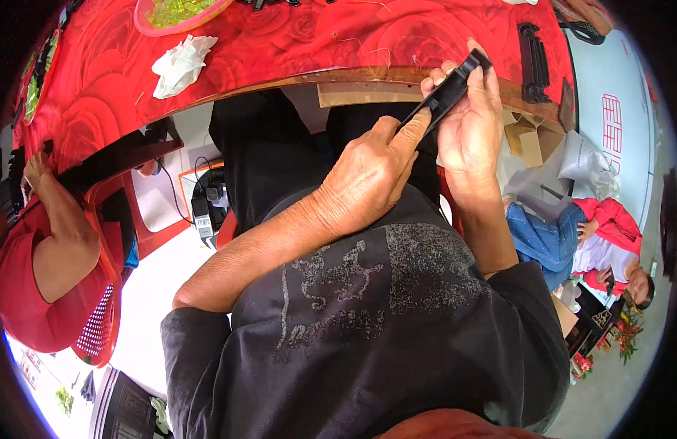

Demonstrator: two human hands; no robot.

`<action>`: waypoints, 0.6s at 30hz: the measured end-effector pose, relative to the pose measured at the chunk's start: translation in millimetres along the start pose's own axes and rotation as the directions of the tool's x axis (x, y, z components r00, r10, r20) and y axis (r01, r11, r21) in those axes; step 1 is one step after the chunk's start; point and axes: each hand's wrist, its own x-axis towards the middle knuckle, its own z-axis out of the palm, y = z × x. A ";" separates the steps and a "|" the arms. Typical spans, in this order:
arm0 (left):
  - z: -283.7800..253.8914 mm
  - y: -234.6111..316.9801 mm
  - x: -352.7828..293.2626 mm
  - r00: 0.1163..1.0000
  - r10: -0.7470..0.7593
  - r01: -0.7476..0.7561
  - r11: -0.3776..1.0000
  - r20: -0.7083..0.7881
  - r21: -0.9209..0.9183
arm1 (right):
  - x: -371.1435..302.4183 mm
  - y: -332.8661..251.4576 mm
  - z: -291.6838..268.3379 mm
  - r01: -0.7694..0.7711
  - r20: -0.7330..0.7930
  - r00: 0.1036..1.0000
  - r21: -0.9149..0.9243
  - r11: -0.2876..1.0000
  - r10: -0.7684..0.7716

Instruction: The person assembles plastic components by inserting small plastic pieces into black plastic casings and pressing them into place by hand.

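A long, narrow black plastic part (448,91) is held slantwise over the near edge of the table. My left hand (373,173) grips its lower end, with the index finger laid along its face. Around the upper end, the thumb and fingers of my right hand (470,135) are closed. The part has a recessed channel along the side that shows; its lowest tip is hidden by my left fingers. Several similar black parts (535,64) lie stacked on the table at the right.
A red rose-patterned cloth (280,45) covers the table. On it are a crumpled white tissue (183,66) and a pink bowl (142,22) of yellow-green pieces. One person (53,271) sits close at the left, another (609,234) farther right. A cardboard box (532,139) stands below the table's edge.
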 end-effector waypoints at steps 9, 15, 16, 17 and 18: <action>1.9 -3.0 -1.3 0.999 0.046 -0.046 0.999 0.012 -0.002 | -6.9 3.7 2.1 0.023 0.033 0.999 -0.036 0.999 -0.022; 1.0 -2.5 -0.1 0.999 0.019 -0.019 1.000 0.041 -0.005 | -7.8 4.2 0.6 0.036 0.075 0.997 -0.018 0.999 -0.034; 1.1 -3.6 -0.2 0.999 0.026 -0.025 1.000 0.038 -0.018 | -7.4 4.6 -0.9 0.033 0.085 0.996 -0.013 0.999 -0.032; 1.4 -4.7 -0.1 0.999 0.032 -0.031 0.999 0.035 -0.030 | -7.1 5.0 -1.7 0.030 0.094 0.995 -0.009 1.000 -0.029; 2.1 -6.2 0.1 0.999 0.033 -0.031 0.999 0.035 -0.032 | -6.7 4.6 -1.0 0.030 0.093 0.995 -0.010 0.999 -0.029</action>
